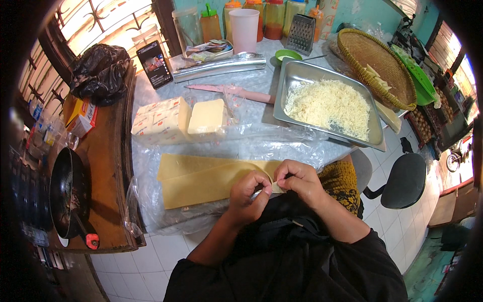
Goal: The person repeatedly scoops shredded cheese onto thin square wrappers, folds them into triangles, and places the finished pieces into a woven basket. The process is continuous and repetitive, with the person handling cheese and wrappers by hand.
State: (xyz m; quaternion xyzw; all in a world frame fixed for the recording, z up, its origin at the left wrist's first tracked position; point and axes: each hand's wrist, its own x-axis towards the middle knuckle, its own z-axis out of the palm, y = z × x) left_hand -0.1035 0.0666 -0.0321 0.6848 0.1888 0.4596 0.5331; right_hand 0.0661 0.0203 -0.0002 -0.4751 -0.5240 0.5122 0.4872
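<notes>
My left hand (251, 194) and my right hand (298, 182) meet close to my body at the table's near edge. Both pinch a small folded piece of pale dough sheet (277, 188) between thumbs and fingers. Left of them, long flat yellowish dough sheets (193, 181) lie overlapping on clear plastic. Beyond the sheets stand a block of cheese in printed wrap (162, 118) and an unwrapped pale cheese block (207, 116). A steel tray (285, 111) at the right holds a heap of grated cheese (329, 105).
A pink knife (246, 94) lies behind the cheese, its handle against the tray. Farther back are a foil roll (221, 68), a propped phone (154, 64), a pink cup (245, 30) and a box grater (301, 34). A woven basket (352, 43) stands right, a wok (68, 194) left.
</notes>
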